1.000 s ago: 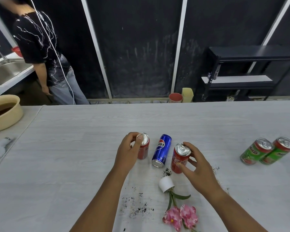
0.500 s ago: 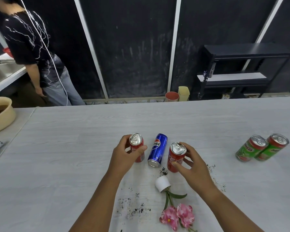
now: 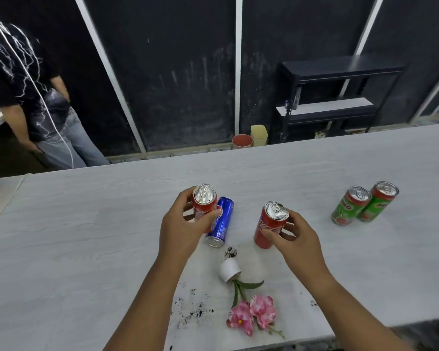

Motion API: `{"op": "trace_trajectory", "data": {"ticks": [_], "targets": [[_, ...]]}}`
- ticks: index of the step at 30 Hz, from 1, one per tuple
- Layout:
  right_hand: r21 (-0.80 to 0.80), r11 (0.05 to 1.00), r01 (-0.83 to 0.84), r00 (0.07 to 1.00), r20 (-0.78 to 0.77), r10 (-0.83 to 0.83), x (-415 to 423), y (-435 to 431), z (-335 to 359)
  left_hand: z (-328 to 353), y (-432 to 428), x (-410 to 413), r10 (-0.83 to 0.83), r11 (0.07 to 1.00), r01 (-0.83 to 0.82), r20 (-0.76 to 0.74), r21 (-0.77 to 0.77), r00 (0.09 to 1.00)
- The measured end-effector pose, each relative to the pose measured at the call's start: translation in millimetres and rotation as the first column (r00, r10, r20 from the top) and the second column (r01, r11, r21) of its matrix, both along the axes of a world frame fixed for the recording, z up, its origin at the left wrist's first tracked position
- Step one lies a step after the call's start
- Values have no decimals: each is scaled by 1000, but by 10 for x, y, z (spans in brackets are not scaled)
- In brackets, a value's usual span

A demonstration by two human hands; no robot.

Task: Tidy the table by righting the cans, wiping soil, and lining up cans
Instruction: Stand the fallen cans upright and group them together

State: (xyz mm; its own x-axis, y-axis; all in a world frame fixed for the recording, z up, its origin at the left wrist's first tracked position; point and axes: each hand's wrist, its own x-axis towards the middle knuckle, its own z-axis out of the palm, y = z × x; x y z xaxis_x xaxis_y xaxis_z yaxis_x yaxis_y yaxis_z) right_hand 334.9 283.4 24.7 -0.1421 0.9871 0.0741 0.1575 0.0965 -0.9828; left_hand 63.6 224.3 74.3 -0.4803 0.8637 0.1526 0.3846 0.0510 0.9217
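The righting step is under way. The left hand (image 3: 185,231) is wrapping fingers and thumb round a red can (image 3: 204,201), holding it upright just left of, and partly in front of, the blue can (image 3: 222,224), which is lying on its side on the worktop (image 3: 86,236). Whether that red can is touching the worktop, I cannot tell. The right hand (image 3: 297,239) is pinching a second red can (image 3: 270,224) near its top, and it is standing to the right of the blue can.

Next, I judge, both hands are needing to let go so that one can stand the blue can up. Spilled soil (image 3: 195,310), nearer the person than the blue can, is waiting for wiping.

The second red can is showing Coca-Cola script. Two green cans (image 3: 347,209), well right of the blue can, are reading MILO. The blue can's emblem is partly hiding behind the thumb.
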Motion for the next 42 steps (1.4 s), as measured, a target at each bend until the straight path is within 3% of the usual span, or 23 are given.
{"op": "trace_trajectory", "data": {"ticks": [5,14,19,35,42], "targets": [[12,988,156,988,-8,-156,627,72,81,154,266,640,-164,985,162,33,59,986],[20,913,407,912,50,-408,1774,185,-5,-174,740,2165,-445,892,452,169,-8,880],[5,874,486,872,62,-486,2182,350,-99,-321,973,2795,-532,834,548,165,-70,831],[13,888,459,876,158,-455,2480,542,-268,-612,1164,3212,-489,854,498,98,-152,867],[-124,864,487,851,288,-439,2484,306,-485,-779,764,2823,-441,875,440,44,-201,897]]}}
